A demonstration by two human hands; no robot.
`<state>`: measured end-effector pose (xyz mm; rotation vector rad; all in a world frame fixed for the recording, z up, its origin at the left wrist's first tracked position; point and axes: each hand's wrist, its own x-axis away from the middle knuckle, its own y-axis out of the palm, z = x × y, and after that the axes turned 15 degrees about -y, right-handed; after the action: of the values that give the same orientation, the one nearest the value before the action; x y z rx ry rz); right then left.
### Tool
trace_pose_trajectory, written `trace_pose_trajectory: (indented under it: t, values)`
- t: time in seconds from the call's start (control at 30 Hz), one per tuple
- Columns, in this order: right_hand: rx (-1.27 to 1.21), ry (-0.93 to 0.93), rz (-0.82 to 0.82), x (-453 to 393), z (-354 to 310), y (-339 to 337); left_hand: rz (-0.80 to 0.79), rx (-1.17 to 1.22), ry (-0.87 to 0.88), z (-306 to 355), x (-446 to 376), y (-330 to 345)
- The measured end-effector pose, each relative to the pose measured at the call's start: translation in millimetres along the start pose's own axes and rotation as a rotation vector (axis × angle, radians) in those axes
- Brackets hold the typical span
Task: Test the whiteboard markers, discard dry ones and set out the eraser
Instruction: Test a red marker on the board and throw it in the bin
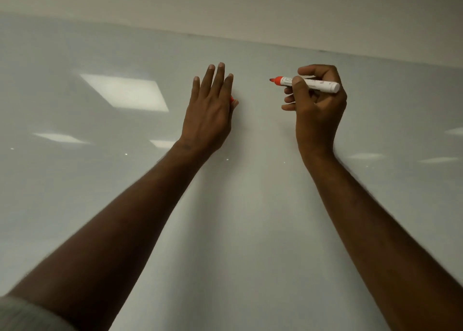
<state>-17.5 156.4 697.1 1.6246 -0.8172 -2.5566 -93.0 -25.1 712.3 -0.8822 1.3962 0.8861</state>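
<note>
Flat against the whiteboard [75,180] lies the left hand [209,110], its fingers straight and spread a little. A small red shape [231,99] peeks out at its right edge by the thumb, probably the marker's cap tucked under the palm, though too little of it shows to be sure. Holding the cap there would keep it ready for recapping while the palm steadies the person against the board.

Further right, the right hand [317,102] has its grip curled round a red-tipped marker [309,83], thumb across the white barrel. The uncapped tip points left and sits near the board, apparently not touching, poised for a test stroke. No mark shows on the board here.

No eraser, bin or tray is in view, so nothing can be said of containers.
</note>
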Motion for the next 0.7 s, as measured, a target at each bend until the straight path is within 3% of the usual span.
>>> trace_pose_trajectory:
  t: [0.3,0.47,0.7]
  values:
    - [0.210,-0.152,-0.240,-58,38,43,-0.010,-0.138,-0.049,-4,-59,6]
    - [0.234,-0.124,-0.345,-79,49,56,-0.079,-0.139,-0.092,-16,-68,15]
    - [0.218,-0.057,-0.419,-91,65,65,-0.048,-0.148,-0.069,-25,-67,24]
